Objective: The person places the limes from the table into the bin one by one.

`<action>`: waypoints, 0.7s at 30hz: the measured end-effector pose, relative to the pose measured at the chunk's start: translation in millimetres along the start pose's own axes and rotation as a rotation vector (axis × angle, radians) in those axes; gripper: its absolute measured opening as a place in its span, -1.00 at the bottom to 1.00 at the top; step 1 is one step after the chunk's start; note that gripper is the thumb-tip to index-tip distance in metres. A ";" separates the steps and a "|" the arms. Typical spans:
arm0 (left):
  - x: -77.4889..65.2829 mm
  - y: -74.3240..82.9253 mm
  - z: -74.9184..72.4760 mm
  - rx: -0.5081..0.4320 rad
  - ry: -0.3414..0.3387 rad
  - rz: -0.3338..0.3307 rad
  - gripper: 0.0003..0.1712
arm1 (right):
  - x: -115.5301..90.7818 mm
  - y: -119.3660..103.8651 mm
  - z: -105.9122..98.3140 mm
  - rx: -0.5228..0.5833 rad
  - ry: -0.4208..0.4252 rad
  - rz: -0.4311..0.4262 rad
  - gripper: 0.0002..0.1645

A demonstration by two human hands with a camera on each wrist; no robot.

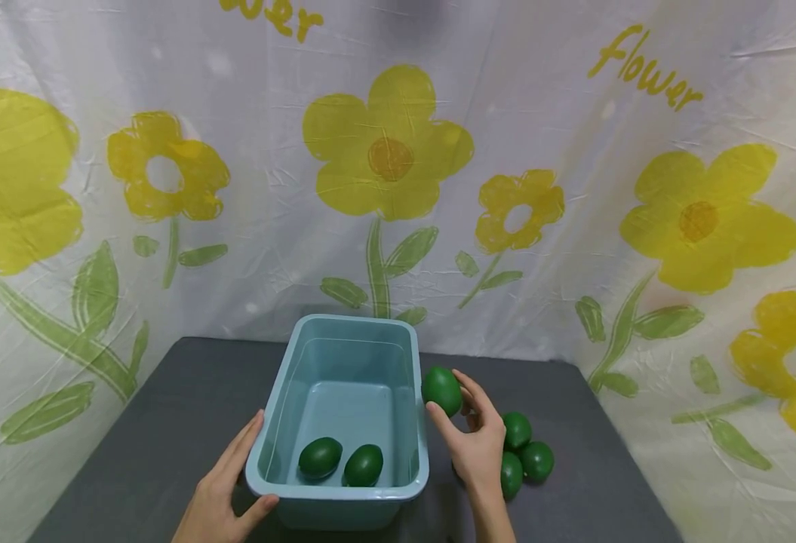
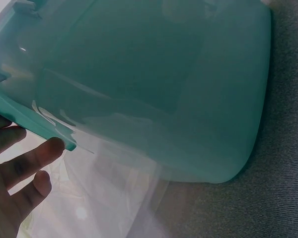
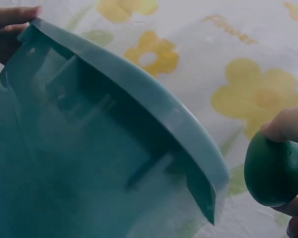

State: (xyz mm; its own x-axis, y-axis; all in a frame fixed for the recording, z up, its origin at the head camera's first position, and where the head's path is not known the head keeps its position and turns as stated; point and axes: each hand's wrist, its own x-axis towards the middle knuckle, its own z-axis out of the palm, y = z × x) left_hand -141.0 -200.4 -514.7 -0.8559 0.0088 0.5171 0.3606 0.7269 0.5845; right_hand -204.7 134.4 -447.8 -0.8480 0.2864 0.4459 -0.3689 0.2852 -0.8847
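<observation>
A smooth dark green lime (image 1: 442, 391) is pinched between the thumb and fingers of my right hand (image 1: 480, 445), raised just beside the bin's right rim. In the right wrist view the held lime (image 3: 275, 171) shows its oval side, with fingertips above and below it. The light blue plastic bin (image 1: 338, 493) has two limes on its floor near the front, a left one (image 1: 320, 458) and a right one (image 1: 364, 464). My left hand (image 1: 219, 483) rests at the bin's front left corner, fingers extended along the left rim and thumb at the front rim.
Several more limes (image 1: 537, 461) lie in a cluster on the dark grey tabletop (image 1: 588, 422), right of my right hand and partly hidden by it. Behind the table hangs a white curtain (image 1: 262, 249) printed with yellow flowers.
</observation>
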 end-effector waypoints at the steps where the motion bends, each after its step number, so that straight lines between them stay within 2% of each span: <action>1: 0.1 0.0 0.0 0.000 0.000 0.000 0.25 | 0.2 -0.5 1.0 -0.003 -0.007 -0.004 -0.33; 9: 0.5 0.3 -0.4 -0.003 0.001 0.006 0.25 | -0.3 -3.9 11.4 -0.023 -0.059 -0.067 -0.36; 21: 0.4 0.3 -1.0 -0.012 -0.009 -0.003 0.23 | 1.7 -12.2 25.0 -0.097 -0.208 -0.115 -0.35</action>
State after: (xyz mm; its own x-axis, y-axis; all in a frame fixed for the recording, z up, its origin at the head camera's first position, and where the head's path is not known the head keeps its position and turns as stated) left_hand -140.8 -200.8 -513.7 -0.8602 0.0124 0.5098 0.3620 0.7189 0.5934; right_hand -211.2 108.6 -439.6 -0.8663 0.0551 0.4964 -0.4379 0.3942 -0.8080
